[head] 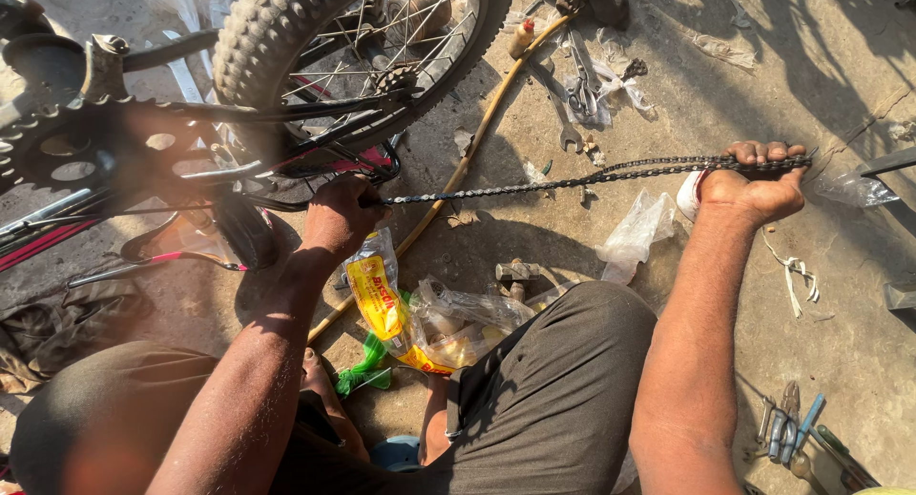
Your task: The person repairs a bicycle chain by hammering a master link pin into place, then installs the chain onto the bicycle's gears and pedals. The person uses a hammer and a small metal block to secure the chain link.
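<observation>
Left hand (339, 214) and right hand (759, 185) grip bicycle chain (572, 180), stretched taut between them; rear wheel (353, 47) just above.

Hard, low sunlight rakes across the concrete ground (840, 333), leaving it bright and slightly washed out below the right hand (754, 185), whose fingers (763, 153) glow warm orange. Deep shadow lies between the two hands and above the right fingers, and the left hand (339, 214) is half shaded. The chainring (72, 156) beside the left fingers is soft and hazy, and the tyre (262, 28) bows with wide-angle distortion.
</observation>
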